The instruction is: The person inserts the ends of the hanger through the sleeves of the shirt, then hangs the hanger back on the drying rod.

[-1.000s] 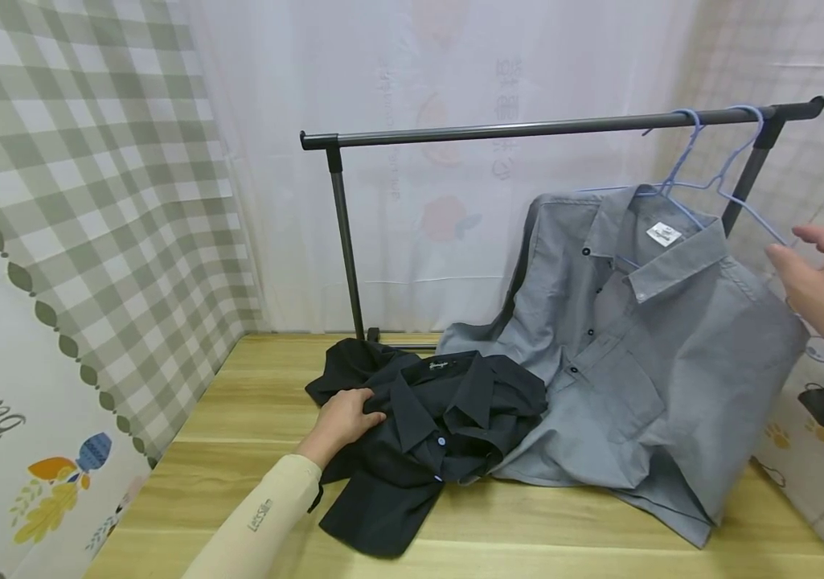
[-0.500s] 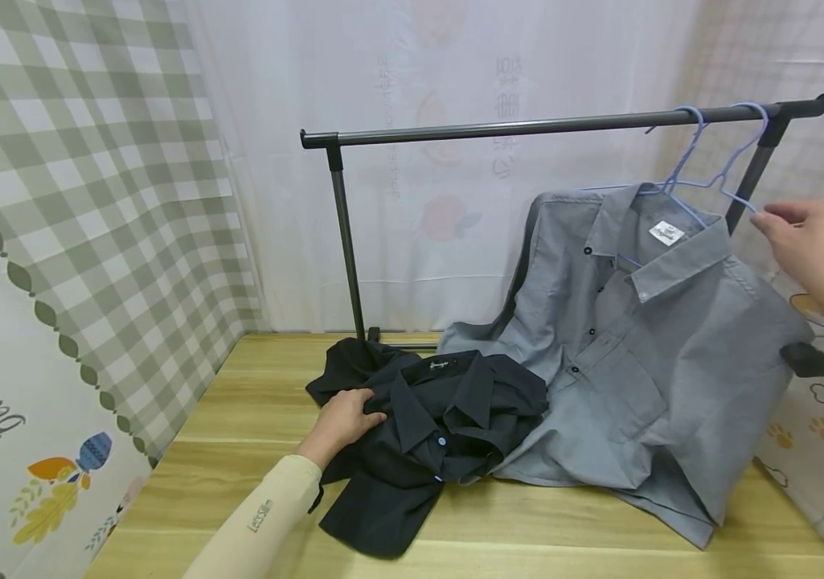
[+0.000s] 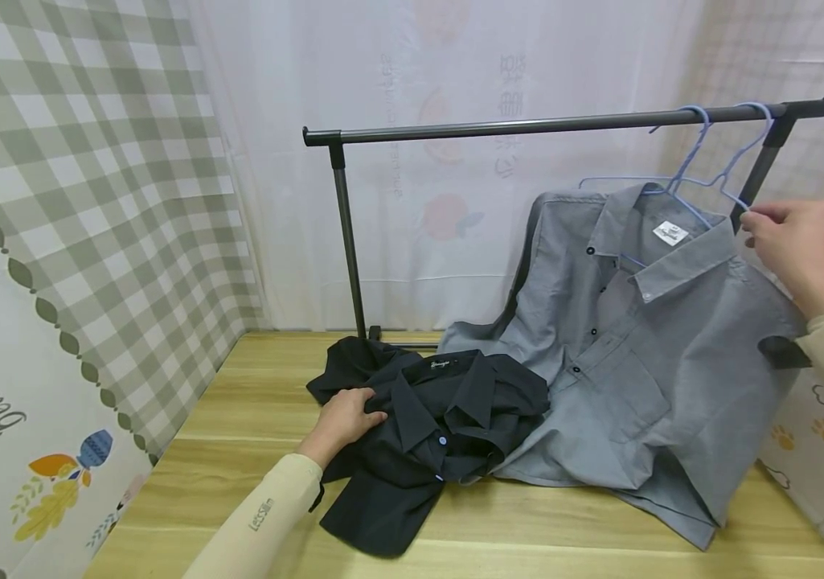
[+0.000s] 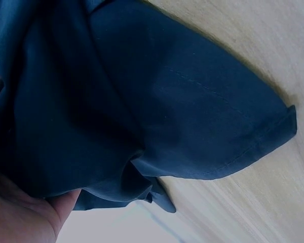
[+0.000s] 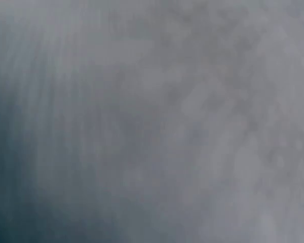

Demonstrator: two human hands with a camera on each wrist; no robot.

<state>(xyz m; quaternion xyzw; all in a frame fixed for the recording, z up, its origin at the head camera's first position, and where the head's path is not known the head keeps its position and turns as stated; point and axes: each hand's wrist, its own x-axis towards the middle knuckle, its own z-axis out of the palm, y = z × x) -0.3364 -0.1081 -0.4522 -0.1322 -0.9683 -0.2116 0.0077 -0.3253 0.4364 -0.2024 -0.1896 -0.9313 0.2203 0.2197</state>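
A crumpled black shirt (image 3: 426, 418) lies on the wooden table, its collar facing up. My left hand (image 3: 342, 422) grips the fabric at its left side; in the left wrist view the dark cloth (image 4: 81, 101) covers most of that hand's fingers. A grey shirt (image 3: 621, 354) hangs from a blue hanger (image 3: 688, 169) at the rack's right end. Beside it is a second blue hanger (image 3: 726, 173) on the same bar. With thumb and fingers my right hand (image 3: 805, 245) pinches that second hanger's right arm. Blurred grey fabric fills the right wrist view.
The black clothes rack (image 3: 491, 129) stands at the back of the table (image 3: 238, 482). A checked curtain (image 3: 108, 201) is on the left, and a pale printed curtain (image 3: 419, 257) hangs behind. The grey shirt's lower part rests on the table.
My right hand has moved left from beside the hanger and taken hold of its right arm. The left hand and the black shirt stay in place.
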